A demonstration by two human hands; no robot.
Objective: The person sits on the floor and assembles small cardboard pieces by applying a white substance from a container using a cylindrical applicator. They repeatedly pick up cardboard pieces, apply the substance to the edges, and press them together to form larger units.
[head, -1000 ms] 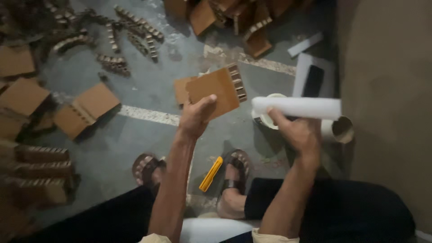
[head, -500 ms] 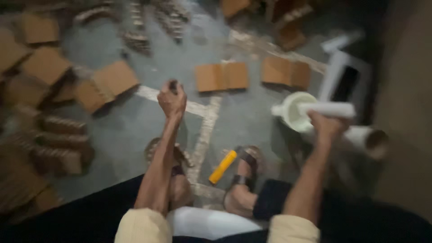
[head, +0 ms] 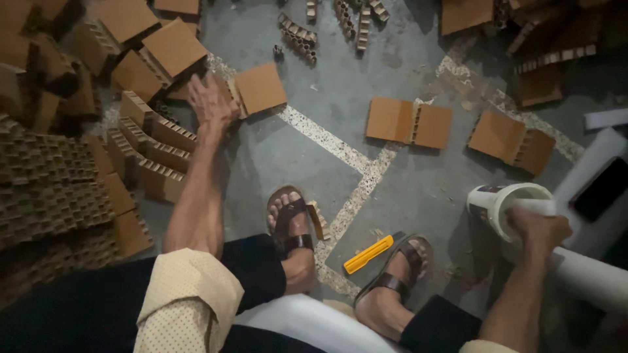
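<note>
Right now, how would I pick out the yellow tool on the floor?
Find the person's two sandalled feet on the grey floor. The yellow tool lies slanted between them, by the speckled stripe. It is the only bright yellow thing among brown cardboard pieces.

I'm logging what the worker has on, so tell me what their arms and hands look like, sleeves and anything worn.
Both hands are bare: left hand, right hand, no gloves, rings or watch visible. The forearms are bare too. A cream, finely dotted sleeve is rolled up at the left elbow; a similar pale cuff just shows at the right.
</note>
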